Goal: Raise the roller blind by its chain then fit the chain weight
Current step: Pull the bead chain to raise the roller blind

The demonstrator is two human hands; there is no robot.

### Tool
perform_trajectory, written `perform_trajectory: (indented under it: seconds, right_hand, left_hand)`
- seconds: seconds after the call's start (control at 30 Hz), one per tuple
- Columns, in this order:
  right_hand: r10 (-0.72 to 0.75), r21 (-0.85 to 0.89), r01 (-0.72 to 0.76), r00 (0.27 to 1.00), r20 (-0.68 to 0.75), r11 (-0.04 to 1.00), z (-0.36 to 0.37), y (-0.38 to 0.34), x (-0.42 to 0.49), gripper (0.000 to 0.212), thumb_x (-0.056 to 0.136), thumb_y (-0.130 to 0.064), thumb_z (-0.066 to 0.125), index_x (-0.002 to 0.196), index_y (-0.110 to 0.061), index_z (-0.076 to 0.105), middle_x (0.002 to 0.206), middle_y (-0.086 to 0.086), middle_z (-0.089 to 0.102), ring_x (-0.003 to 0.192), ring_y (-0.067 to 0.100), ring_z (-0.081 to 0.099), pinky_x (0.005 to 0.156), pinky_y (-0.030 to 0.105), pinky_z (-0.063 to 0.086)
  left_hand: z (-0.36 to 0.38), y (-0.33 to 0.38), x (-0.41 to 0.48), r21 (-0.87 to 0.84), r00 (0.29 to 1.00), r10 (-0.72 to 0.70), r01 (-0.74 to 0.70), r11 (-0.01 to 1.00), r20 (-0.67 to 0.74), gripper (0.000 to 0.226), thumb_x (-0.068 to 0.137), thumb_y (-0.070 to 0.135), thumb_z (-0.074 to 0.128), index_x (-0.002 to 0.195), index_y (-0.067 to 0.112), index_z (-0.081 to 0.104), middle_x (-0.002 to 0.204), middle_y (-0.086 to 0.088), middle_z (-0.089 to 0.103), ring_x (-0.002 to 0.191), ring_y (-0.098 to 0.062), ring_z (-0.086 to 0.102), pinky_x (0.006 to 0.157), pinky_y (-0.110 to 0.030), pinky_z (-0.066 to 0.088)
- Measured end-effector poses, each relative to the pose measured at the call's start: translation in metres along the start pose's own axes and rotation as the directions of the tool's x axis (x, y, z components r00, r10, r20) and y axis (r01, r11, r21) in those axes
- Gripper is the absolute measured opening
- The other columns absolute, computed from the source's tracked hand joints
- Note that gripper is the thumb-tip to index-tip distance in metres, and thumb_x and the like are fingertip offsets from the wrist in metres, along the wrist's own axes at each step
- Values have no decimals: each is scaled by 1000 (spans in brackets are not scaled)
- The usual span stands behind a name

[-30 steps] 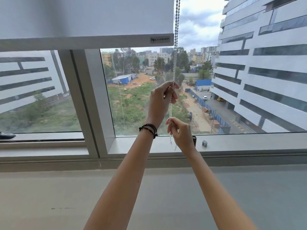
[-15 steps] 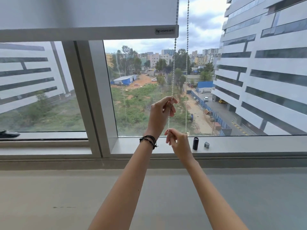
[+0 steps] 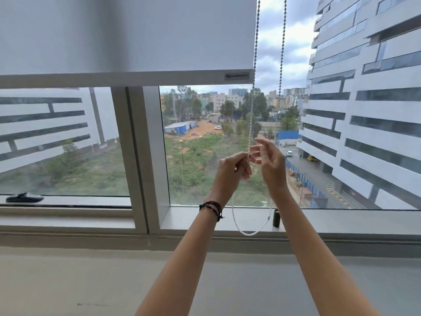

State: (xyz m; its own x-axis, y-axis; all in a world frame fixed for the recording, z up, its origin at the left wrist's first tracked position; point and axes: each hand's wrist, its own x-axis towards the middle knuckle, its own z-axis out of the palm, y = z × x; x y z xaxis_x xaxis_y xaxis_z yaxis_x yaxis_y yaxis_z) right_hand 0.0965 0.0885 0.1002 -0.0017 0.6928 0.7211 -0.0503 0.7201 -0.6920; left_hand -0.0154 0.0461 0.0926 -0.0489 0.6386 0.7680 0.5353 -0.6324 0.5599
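At centre frame, just right of the middle, two bare hands meet on a beaded chain point(image 3: 252, 115) that hangs in two strands from the top edge. The left hand point(image 3: 230, 171), with dark cords at its wrist, pinches the nearer strand between thumb and fingertips. The right hand point(image 3: 272, 165) sits just beside it with fingers loosely spread; whether it touches the strand, I cannot tell. Below the hands the chain sags into a loop just above the window sill point(image 3: 341, 218).

Across the upper left of the frame, the white roller blind point(image 3: 127, 35) covers the top part of the glass, its bottom bar above the hands. A small dark cylinder point(image 3: 276, 218), probably the chain weight, stands on the sill at lower centre right, beside the loop and not yet fitted.

To raise the blind well, pulling one strand straight down in short hand-over-hand draws seems wise, one hand always gripping so the chain cannot slip back, and the loop kept untwisted.
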Motion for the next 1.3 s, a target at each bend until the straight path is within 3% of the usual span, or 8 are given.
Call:
perform_trajectory:
  seconds: [0.1,0.23,0.4,0.5,0.67,0.87,1.13,1.3]
  right_hand:
    - [32,94,-34,999,22,995,6,-34,34,27,99,-10,34,120,-3,51,99,8,64,83,9,63,69,20,55]
    - [61,148,-84,986,154,985,10,-70,68,27,101,-15,31,121,-6,48,107,11,62,86,16,63,72,27,54]
    - [-31,162,9,991,132,987,15,-97,93,25,99,-10,36,119,-5,50,83,1,65,62,3,61,61,20,52]
    - [-74,148,62,994,75,987,17,-102,101,23,99,-9,37,110,-7,57,54,-10,60,46,1,53,52,20,49]
    - [-203,89,196,976,84,977,17,-93,101,25,100,-11,36,93,-3,59,38,-11,48,35,1,39,57,41,48]
    - [-269,89,264,962,54,960,12,-91,98,29,99,-7,35,76,-10,53,38,-10,47,34,2,37,38,15,34]
    - [-297,60,293,951,85,954,20,-85,88,37,100,-6,32,69,-19,47,44,-4,41,33,1,36,35,15,31]
    - [-273,35,271,957,99,962,16,-68,78,32,100,-6,32,72,-11,48,47,2,42,35,3,38,37,19,34]
  left_hand:
    - [-2,5,13,26,992,-16,13,1000,123,19,93,-2,49,92,1,67,65,-8,64,49,-1,58,58,-13,53]
    - [-4,5,29,107,974,-6,-18,994,225,22,92,-7,46,87,-2,67,63,-6,64,48,4,59,55,-8,50]
    - [-4,1,37,145,966,12,-51,988,257,20,92,-5,49,85,-2,67,65,-10,67,47,7,58,55,-7,50]
    - [-4,-1,40,155,963,22,-66,986,270,19,91,-5,50,85,-1,68,70,-13,71,48,8,59,56,-6,49]
    - [-5,-4,44,174,954,32,-87,981,296,17,91,-2,53,86,2,68,73,-11,74,53,3,62,58,-7,50]
    - [-4,-3,41,109,940,7,-47,993,342,19,93,1,51,86,3,68,76,-12,74,61,-8,66,58,-14,53]
    - [-5,-12,30,20,928,-71,68,997,366,20,94,4,50,88,6,69,73,-4,71,61,-2,65,59,-18,54]
    - [-11,-22,18,27,909,-130,130,991,396,18,95,7,51,89,5,68,68,3,69,61,-2,66,59,-17,53]
